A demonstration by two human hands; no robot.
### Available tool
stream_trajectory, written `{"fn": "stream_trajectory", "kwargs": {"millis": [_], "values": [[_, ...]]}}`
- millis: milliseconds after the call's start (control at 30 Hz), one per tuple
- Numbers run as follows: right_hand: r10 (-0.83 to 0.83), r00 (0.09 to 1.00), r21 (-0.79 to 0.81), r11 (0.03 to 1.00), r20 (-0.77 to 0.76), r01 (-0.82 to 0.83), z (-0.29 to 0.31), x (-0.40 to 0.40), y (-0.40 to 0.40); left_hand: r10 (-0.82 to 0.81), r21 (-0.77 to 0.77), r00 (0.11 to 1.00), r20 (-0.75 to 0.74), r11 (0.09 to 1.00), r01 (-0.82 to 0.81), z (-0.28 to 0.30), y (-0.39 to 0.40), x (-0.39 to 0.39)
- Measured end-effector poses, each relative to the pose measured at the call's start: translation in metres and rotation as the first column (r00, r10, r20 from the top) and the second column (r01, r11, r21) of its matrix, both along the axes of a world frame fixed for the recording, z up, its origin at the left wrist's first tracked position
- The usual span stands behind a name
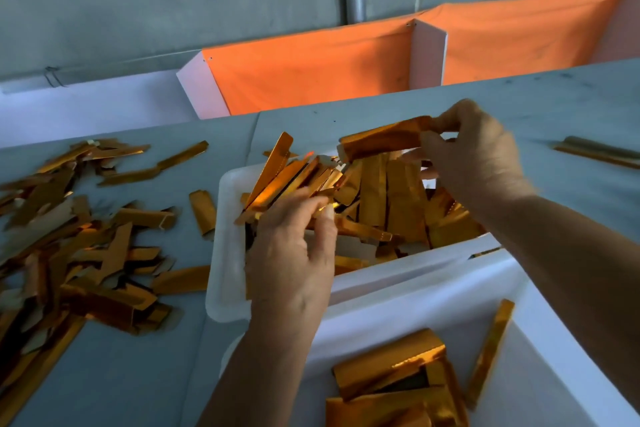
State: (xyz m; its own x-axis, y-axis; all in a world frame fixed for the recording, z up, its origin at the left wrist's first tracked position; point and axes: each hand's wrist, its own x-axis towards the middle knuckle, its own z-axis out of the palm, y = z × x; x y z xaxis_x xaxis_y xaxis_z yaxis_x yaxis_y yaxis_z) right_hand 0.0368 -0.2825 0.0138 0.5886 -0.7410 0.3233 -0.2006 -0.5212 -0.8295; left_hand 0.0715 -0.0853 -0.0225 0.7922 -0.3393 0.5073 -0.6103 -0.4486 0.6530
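A folded gold piece (384, 139) is pinched at one end by the right hand (474, 156) above the white tray (227, 246); gold strips (287, 177) are gripped by the left hand (291, 253) over it

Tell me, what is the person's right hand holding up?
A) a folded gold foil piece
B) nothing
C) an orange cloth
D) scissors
A: the right hand pinches a folded gold foil piece above the white tray; the left hand grips a bundle of gold strips.
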Motion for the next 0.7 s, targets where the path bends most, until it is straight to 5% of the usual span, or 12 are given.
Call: {"fn": "stream_trajectory", "kwargs": {"millis": [67,167,333,433,533,600,700], "values": [[0.064,0.99,0.236,0.967,0.126,-0.092,0.001,-0.007,0.004,0.038,-0.072,0.999,0.027,0.997,-0.036,0.004,0.0,-0.002],[0.237,0.944,0.347,0.886,0.23,-0.307,0.001,-0.023,0.015,0.089,-0.213,0.983,0.16,0.976,-0.054,0.011,0.001,-0.005],[0.426,0.865,0.471,0.726,0.265,-0.501,0.0,-0.049,0.034,-0.139,0.089,0.924,0.356,0.989,0.114,0.012,-0.007,-0.012],[0.434,0.858,0.492,0.703,0.273,-0.513,0.001,-0.057,0.039,-0.217,0.122,0.951,0.221,0.973,0.194,0.011,-0.007,-0.016],[0.471,0.838,0.517,0.663,0.275,-0.542,-0.001,-0.064,0.038,-0.36,-0.051,0.929,-0.086,0.933,0.357,0.007,-0.001,-0.016],[0.483,0.807,0.591,0.558,0.339,-0.582,-0.003,-0.066,0.037,-0.454,-0.203,0.848,-0.274,0.889,0.41,0.005,0.002,-0.012],[0.477,0.763,0.661,0.405,0.436,-0.631,-0.005,-0.065,0.03,-0.499,-0.291,0.796,-0.342,0.862,0.415,0.004,0.003,-0.009]]}}
